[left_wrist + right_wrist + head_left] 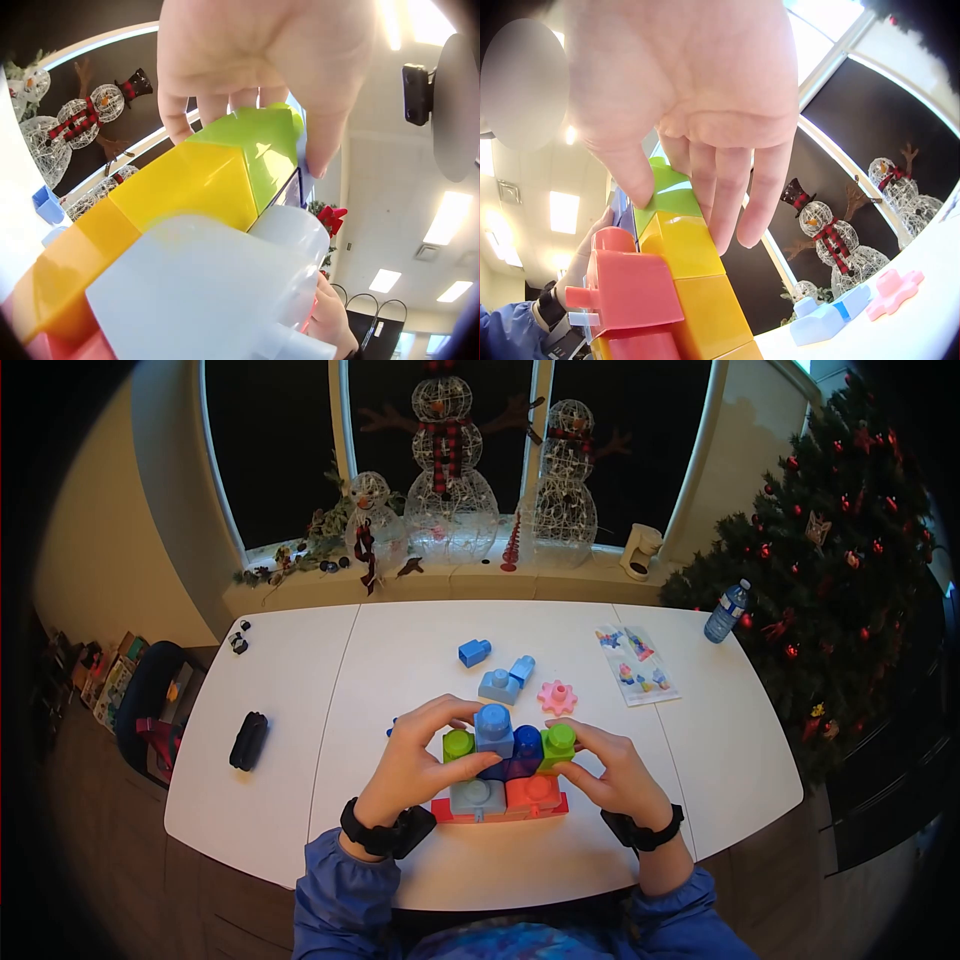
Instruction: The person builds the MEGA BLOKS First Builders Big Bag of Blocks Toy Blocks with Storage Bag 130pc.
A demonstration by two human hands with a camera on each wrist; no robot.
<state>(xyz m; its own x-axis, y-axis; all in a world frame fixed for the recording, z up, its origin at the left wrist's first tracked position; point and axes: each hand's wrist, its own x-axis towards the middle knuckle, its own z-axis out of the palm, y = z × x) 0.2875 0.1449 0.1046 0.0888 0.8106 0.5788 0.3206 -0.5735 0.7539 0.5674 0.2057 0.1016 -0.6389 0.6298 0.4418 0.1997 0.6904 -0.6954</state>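
A building-block structure stands at the table's near middle. Grey (478, 795) and salmon (533, 793) blocks sit low in it, over a red base (558, 807). Above them come two lime green blocks and a dark blue block (525, 753). My left hand (420, 750) pinches the light blue block (494, 732) on top, thumb in front, fingers behind, beside the left green block (457, 744). My right hand (612, 765) grips the right green block (558, 745) between thumb and fingers. Yellow blocks (682, 244) show beneath that green block in the right wrist view.
Loose blue blocks (498, 686) and a pink gear-shaped piece (557, 698) lie beyond the structure. A picture sheet (638, 665) and a water bottle (727, 612) are at the far right. On the left lies a black case (249, 741).
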